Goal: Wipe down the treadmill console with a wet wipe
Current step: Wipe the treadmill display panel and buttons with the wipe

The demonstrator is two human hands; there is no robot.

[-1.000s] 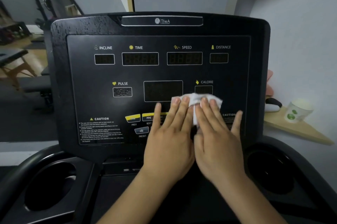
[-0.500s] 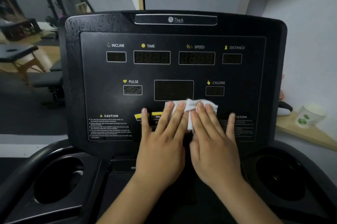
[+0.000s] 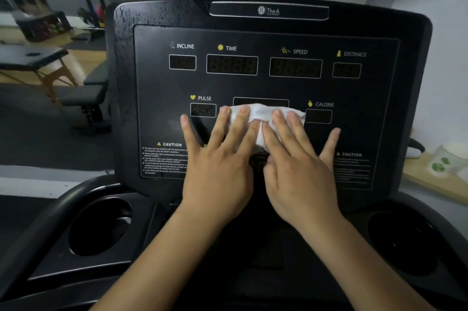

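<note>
Room: grey walls; at the far left a padded table (image 3: 33,57) on wooden legs and a black bench (image 3: 95,80); at the right a wooden shelf (image 3: 428,180) carrying a white paper cup (image 3: 449,158) with green marks.
Console: black treadmill console (image 3: 157,113), upright and facing the camera, with droplets on its upper left corner.
Brand: "TheA" beside a round logo on the top bar (image 3: 269,10).
Top row labels: INCLINE, TIME, SPEED, DISTANCE, each above a dark, unlit display window.
Middle row labels: PULSE with a heart icon at left, CALORIE with a flame icon at right, and an unlabelled window between them.
Warnings: CAUTION heads a block of small print at lower left and another at lower right; the small print is too blurred to read.
Wet wipe: white wet wipe (image 3: 260,114), crumpled, lying on the panel over the lower part of the middle window, between PULSE and CALORIE.
Left hand: left hand (image 3: 220,166) flat with fingers spread, middle fingers pressing on the wipe.
Right hand: right hand (image 3: 298,171) flat beside it, fingers straight and pressing the wipe.
Cup holders: a round well at lower left (image 3: 98,227) and another at lower right (image 3: 405,242).
</note>
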